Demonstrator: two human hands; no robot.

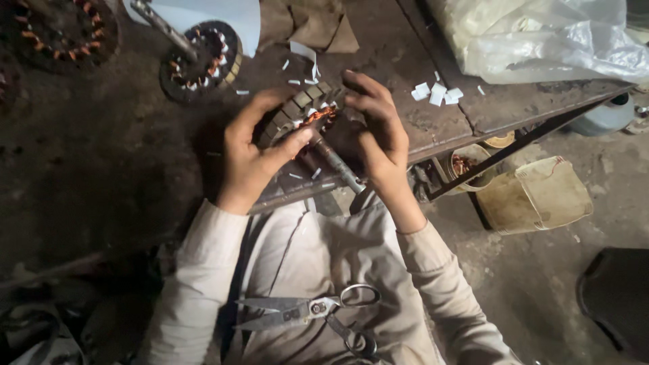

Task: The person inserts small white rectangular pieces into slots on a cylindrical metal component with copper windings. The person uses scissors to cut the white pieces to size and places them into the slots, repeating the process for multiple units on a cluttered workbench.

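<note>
Motor stator (305, 116) with copper windings and steel shaft sat at near edge of dark metal workbench (419, 115), between both hands. Left hand (251, 152) curled around rim, thumb pressed on face; right hand (378, 128) fingers bent over top. Clear plastic bag (541, 37) at far right. Cream tub (534, 195) on dusty floor. Scissors (311, 312) on lap.
</note>
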